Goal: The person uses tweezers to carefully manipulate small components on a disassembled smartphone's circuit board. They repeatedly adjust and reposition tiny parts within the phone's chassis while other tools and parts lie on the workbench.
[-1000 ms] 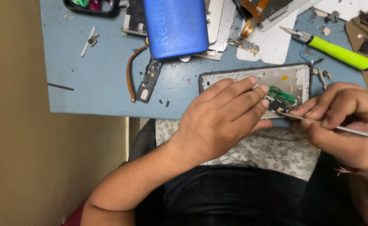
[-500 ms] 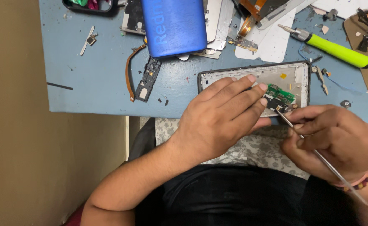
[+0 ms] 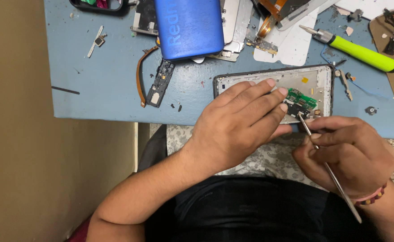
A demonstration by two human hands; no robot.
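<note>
An opened phone frame lies at the near edge of the blue table, with a small green circuit board in it. My left hand rests flat over the frame, fingertips touching beside the green board. My right hand grips thin metal tweezers like a pen. Their tip touches the frame just below the green board.
A blue phone back cover lies at the top over metal phone parts. A black board with an orange flex cable sits left of the frame. A green-handled screwdriver lies at upper right, with small screws and parts nearby.
My right hand has swung down and toward me, so the tweezers now stand steeper, tip still at the green board. My left hand has stayed on the frame.
</note>
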